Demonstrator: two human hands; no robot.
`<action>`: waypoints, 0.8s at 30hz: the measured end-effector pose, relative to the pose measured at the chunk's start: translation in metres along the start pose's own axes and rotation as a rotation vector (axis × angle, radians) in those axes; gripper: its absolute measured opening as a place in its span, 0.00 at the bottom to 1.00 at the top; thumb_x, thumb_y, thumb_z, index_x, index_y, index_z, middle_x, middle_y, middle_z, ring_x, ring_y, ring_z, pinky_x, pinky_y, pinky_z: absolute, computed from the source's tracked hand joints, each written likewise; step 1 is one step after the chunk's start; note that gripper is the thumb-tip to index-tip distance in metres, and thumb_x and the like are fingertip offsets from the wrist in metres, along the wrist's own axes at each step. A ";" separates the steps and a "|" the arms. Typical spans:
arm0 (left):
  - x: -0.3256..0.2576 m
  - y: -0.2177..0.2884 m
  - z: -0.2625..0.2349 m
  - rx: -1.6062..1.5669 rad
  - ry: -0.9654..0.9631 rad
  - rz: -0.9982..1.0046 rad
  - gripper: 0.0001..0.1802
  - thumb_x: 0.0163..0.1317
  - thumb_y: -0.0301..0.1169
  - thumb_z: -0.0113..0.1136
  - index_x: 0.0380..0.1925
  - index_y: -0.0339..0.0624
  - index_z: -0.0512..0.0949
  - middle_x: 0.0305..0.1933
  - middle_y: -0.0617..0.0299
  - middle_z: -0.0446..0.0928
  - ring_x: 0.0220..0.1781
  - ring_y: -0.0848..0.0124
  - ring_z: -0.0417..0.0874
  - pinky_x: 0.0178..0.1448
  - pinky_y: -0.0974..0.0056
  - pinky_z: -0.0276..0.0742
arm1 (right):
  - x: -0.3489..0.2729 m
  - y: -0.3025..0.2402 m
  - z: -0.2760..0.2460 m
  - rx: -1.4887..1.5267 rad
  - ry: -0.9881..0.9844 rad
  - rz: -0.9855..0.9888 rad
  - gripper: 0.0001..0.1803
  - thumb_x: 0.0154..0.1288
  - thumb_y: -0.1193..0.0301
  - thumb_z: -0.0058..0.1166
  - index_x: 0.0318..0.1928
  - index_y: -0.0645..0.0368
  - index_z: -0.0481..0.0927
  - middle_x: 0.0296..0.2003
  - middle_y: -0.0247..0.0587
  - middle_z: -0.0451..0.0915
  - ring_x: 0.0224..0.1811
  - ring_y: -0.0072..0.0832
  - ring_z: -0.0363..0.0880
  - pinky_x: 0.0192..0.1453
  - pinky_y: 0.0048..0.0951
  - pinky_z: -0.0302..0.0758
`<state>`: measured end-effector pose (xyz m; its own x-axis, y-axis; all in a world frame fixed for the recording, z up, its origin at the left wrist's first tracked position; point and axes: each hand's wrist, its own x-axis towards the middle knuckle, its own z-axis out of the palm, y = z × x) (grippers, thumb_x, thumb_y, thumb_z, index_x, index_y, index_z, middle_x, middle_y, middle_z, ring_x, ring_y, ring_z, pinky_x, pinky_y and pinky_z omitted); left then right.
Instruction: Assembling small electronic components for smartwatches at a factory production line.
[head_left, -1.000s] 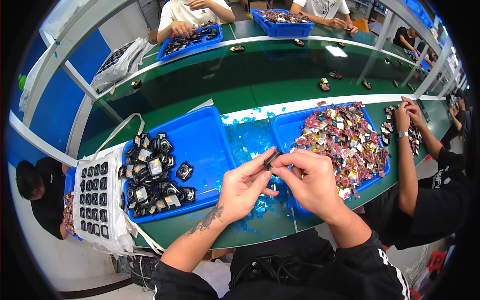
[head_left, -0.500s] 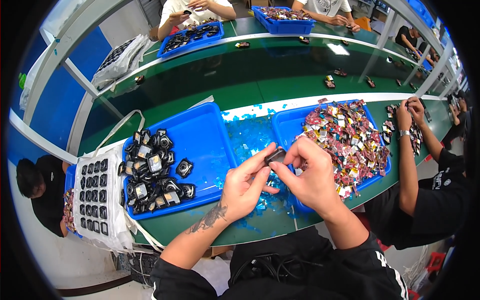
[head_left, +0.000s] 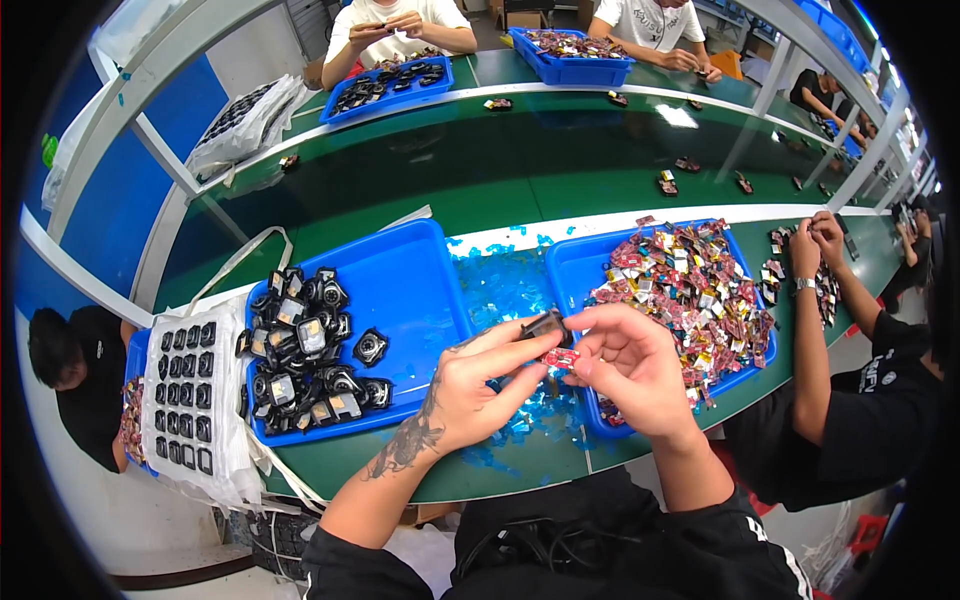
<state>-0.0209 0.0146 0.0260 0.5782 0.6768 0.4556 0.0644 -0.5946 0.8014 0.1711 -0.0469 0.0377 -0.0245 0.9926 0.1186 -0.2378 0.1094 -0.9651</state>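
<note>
Red board (head_left: 561, 357) has emerged below the black case (head_left: 543, 325), beside the right tray's (head_left: 568, 268) left edge; left hand (head_left: 478, 395) fingers clamp the case, right hand (head_left: 642, 375) fingers pinch the board; full detachment unclear, piled cases (head_left: 312, 335) remain.

The hands (head_left: 482, 395) hold a black case (head_left: 543, 325) and red board (head_left: 562, 358) near blue trays (head_left: 405, 290).

Dark lettering (head_left: 656, 14) marks a white shirt (head_left: 636, 28), white lettering (head_left: 882, 368) a black shirt (head_left: 845, 425).

Red board (head_left: 562, 357) partly hidden by fingers (head_left: 605, 378); white-shirted co-workers (head_left: 350, 16) cropped above.
</note>
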 end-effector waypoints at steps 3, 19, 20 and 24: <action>-0.001 -0.001 0.007 -0.016 0.061 0.000 0.18 0.55 0.19 0.64 0.49 0.35 0.81 0.53 0.48 0.80 0.50 0.62 0.84 0.48 0.65 0.83 | -0.003 0.005 0.003 -0.183 0.017 -0.074 0.13 0.61 0.84 0.53 0.47 0.66 0.81 0.34 0.38 0.79 0.37 0.19 0.79 0.37 0.20 0.77; 0.000 -0.007 0.006 -0.011 0.049 0.000 0.09 0.54 0.20 0.66 0.37 0.36 0.84 0.43 0.53 0.83 0.38 0.67 0.86 0.38 0.69 0.82 | -0.006 -0.006 -0.009 -0.089 -0.063 0.211 0.06 0.66 0.78 0.54 0.42 0.66 0.76 0.38 0.35 0.79 0.39 0.21 0.81 0.42 0.21 0.79; -0.001 -0.006 0.005 -0.011 0.048 -0.002 0.09 0.54 0.20 0.66 0.37 0.36 0.84 0.43 0.53 0.83 0.38 0.67 0.86 0.38 0.69 0.82 | -0.007 -0.005 -0.010 -0.114 -0.062 0.187 0.06 0.67 0.77 0.54 0.42 0.66 0.76 0.37 0.34 0.78 0.39 0.20 0.80 0.41 0.21 0.79; -0.001 -0.001 0.008 -0.253 -0.051 -0.217 0.03 0.58 0.22 0.67 0.31 0.33 0.83 0.29 0.63 0.79 0.33 0.79 0.80 0.33 0.73 0.75 | -0.007 -0.006 -0.013 -0.274 -0.045 0.083 0.06 0.67 0.77 0.54 0.42 0.65 0.75 0.35 0.33 0.77 0.38 0.17 0.77 0.40 0.20 0.78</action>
<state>-0.0149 0.0110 0.0213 0.6132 0.7495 0.2494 -0.0098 -0.3085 0.9512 0.1855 -0.0541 0.0397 -0.0780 0.9961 0.0409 0.0374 0.0439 -0.9983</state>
